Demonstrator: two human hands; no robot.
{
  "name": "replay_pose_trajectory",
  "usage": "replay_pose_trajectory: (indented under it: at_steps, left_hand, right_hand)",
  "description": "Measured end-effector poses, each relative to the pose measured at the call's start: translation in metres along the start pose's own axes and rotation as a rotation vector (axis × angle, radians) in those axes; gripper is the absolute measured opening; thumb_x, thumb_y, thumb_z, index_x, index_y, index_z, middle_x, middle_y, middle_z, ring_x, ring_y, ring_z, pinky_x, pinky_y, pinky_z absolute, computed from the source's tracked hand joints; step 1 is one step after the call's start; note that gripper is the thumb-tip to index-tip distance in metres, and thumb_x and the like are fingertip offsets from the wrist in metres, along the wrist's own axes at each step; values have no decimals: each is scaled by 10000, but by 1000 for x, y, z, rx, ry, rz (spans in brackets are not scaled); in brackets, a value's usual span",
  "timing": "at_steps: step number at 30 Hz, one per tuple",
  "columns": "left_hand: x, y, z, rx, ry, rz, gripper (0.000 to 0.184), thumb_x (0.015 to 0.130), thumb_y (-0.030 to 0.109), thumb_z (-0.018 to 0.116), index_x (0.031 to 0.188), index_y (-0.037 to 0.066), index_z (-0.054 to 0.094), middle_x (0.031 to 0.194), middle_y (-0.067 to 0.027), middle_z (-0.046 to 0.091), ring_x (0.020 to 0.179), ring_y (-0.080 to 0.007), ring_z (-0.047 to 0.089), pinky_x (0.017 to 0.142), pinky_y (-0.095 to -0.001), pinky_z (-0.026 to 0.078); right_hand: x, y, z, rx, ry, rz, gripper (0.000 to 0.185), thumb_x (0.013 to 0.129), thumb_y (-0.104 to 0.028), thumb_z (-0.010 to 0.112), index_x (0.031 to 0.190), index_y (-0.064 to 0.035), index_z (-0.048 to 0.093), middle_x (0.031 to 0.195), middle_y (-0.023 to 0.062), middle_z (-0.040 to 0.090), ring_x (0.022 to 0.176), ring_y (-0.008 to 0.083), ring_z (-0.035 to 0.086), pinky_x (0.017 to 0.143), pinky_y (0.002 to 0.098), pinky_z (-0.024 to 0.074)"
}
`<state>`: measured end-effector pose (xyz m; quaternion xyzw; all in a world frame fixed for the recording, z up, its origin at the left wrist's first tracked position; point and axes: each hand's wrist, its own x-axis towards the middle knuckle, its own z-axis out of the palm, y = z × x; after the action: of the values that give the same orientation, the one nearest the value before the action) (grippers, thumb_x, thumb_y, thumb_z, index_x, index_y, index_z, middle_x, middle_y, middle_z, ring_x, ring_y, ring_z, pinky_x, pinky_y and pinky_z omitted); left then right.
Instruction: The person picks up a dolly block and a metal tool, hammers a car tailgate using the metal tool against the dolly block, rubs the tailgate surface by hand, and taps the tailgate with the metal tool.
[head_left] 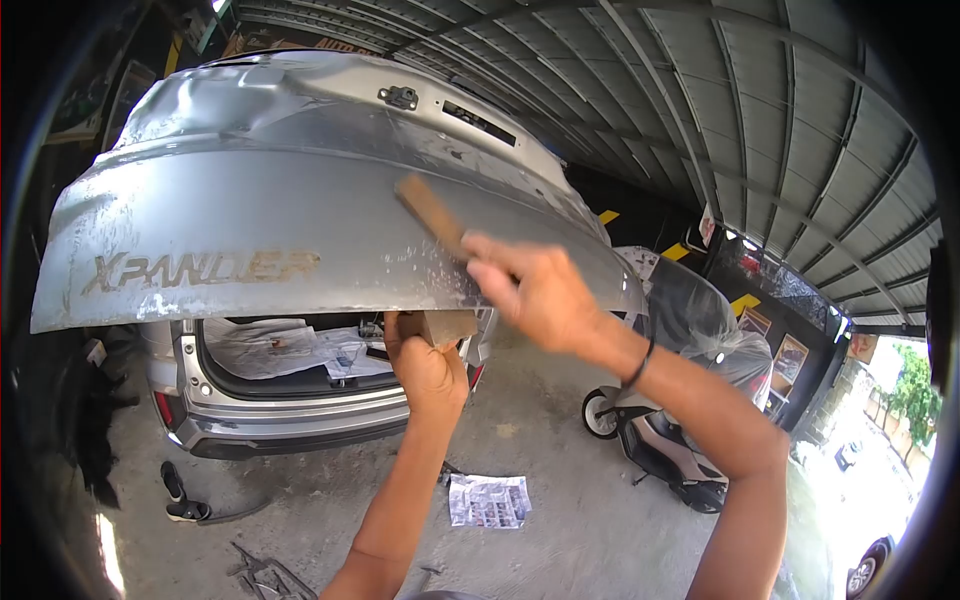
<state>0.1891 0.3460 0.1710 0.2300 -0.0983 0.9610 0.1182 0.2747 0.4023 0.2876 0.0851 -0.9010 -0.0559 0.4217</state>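
Note:
A raised grey tailgate (230, 215) fills the upper view, with XPANDER lettering marks (205, 268) and scuffed, whitish patches. My right hand (535, 290) is closed around one end of a flat wooden stick (430, 213). The stick slants up and left across the panel; I cannot tell whether it touches. Under the panel's lower edge, my left hand (430, 372) grips a brownish wooden block (448, 326). The block's top lies close against that edge, and my fingers hide part of it.
Behind the tailgate is the car's open boot, with its bumper (300, 432) below. A sheet of newspaper (488, 501) lies on the concrete floor. Black sandals (182, 497) and a metal stand (265, 575) are at left. A motor scooter (670, 440) stands at right.

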Motion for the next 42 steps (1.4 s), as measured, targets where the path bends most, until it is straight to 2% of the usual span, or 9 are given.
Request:
replay_pose_trajectory:
  at_steps: [3, 6, 10, 14, 25, 33, 34, 37, 42]
  left_hand:
    - [2, -5, -6, -1, 105, 4, 438, 825, -76, 466, 1234, 65, 528, 1071, -67, 617, 961, -190, 624, 793, -295, 549]
    - [4, -11, -12, -1, 44, 14, 469, 816, -75, 457, 1259, 66, 519, 1147, -84, 613, 1016, -202, 625, 826, -302, 546]
    - [1, -8, 6, -11, 124, -5, 490, 783, -112, 452, 1234, 64, 525, 1059, -62, 614, 924, -183, 631, 733, -268, 557]
    - [8, -22, -30, 35, -94, -17, 510, 773, -117, 466, 1250, 56, 514, 1117, -73, 611, 976, -186, 623, 742, -269, 549]
    - [-3, -30, -8, 24, 37, -10, 543, 743, -118, 557, 1248, 77, 519, 1120, -54, 603, 957, -182, 611, 746, -274, 536]
    - [-5, -38, -5, 13, -24, -7, 541, 732, -140, 537, 1228, 75, 521, 1089, -53, 600, 977, -183, 604, 772, -281, 538]
    - [-8, -36, 7, -12, 106, -30, 534, 728, -148, 530, 1215, 72, 524, 1063, -51, 603, 949, -180, 609, 762, -280, 537]
    - [-1, -48, -20, 5, -57, -38, 519, 727, -147, 530, 1200, 68, 524, 1066, -57, 597, 967, -184, 610, 784, -282, 541]
    - [-7, -45, 6, 59, 102, -20, 484, 761, -124, 527, 1208, 63, 522, 1085, -56, 592, 982, -185, 603, 767, -280, 535]
  right_hand:
    - [-6, -2, -16, -164, -179, -218, 364, 928, -286, 566, 1205, -58, 627, 771, 198, 661, 715, 376, 652, 653, 410, 529]
    - [8, -8, -22, 182, 27, 397, 375, 926, -268, 572, 1208, -27, 627, 840, 197, 680, 773, 319, 681, 703, 381, 530]
    - [-13, 7, -14, -77, -114, -137, 371, 922, -293, 574, 1151, -14, 656, 847, 214, 685, 724, 289, 687, 714, 385, 527]
    - [6, 19, -28, 15, -1, 312, 337, 920, -289, 565, 1165, -78, 659, 887, 225, 669, 857, 377, 655, 767, 426, 516]
    - [-28, 26, -20, -60, -115, 74, 347, 921, -239, 603, 1170, -1, 641, 969, 188, 702, 835, 245, 680, 780, 337, 517]
    - [-38, 39, -16, 42, -20, 146, 347, 925, -281, 576, 1166, -43, 652, 800, 199, 683, 736, 343, 684, 706, 388, 531]
    - [-43, 36, -15, -1, -58, -47, 359, 937, -243, 569, 1184, 11, 629, 1101, 226, 669, 1004, 302, 675, 863, 355, 517]
    - [-27, 27, -43, -209, -293, 188, 364, 927, -243, 592, 1181, 14, 630, 1113, 225, 666, 1016, 305, 671, 879, 347, 511]
    - [-41, 41, -13, 20, -39, 5, 332, 927, -281, 559, 1179, -85, 650, 901, 231, 669, 800, 403, 656, 742, 423, 527]
